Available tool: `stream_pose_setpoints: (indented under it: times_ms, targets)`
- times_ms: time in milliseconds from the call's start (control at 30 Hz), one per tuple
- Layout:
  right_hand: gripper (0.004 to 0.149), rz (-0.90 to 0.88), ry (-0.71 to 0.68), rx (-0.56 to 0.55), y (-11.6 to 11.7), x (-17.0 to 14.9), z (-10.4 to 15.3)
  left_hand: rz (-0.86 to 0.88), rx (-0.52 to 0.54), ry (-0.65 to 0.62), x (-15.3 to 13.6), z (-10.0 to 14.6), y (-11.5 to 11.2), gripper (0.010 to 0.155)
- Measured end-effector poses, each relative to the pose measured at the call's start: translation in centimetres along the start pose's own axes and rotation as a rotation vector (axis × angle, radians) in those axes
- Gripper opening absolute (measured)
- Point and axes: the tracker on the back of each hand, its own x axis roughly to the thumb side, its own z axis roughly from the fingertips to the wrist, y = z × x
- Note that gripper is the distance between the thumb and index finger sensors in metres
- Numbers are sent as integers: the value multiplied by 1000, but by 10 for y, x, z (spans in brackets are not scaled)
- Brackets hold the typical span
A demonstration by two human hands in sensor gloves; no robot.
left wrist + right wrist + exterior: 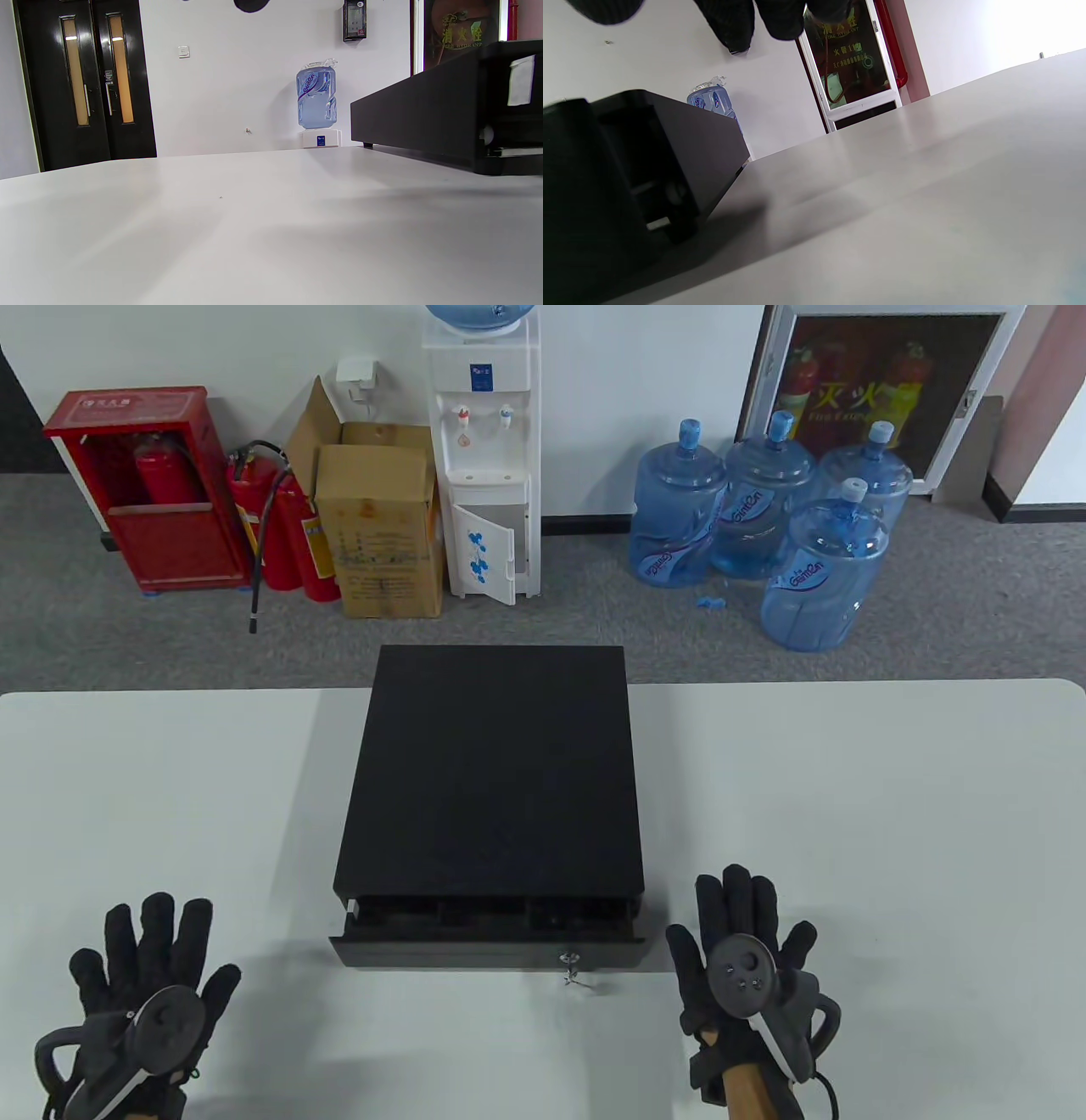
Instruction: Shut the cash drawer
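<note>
White table (848, 814), black cash drawer (488, 937) ajar, grey carpet (976, 602) beyond

A white table (848, 814) is standing in the foreground. Behind it, a water dispenser (484, 458) is standing against the wall, with a cardboard box (382, 530) sitting beside it. Two fire extinguishers (284, 526) are leaning next to a red cabinet (148, 487). Four blue water jugs (768, 526) are clustering on the grey carpet (976, 602).
</note>
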Motion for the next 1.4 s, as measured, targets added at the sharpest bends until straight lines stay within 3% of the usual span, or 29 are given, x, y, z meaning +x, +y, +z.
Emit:
stream_pose_setpoints:
  times_ms: [200,300,567,800,1400]
  targets:
    - [73,42,-35,-24,-21,15,6,4,8,-6,0,0,0,77]
    - [71,61,-52,-87,-36,27,8,5,11,-12,1,0,-1,77]
    - [52,177,-99,-135,-59,61,15,12,18,-24,2,1,-1,77]
    - [41,257,-128,-57,-47,86,22,-2,13,-35,5,1,-2,77]
    - [42,310,-152,79,8,122,26,-12,2,-54,8,2,-2,76]
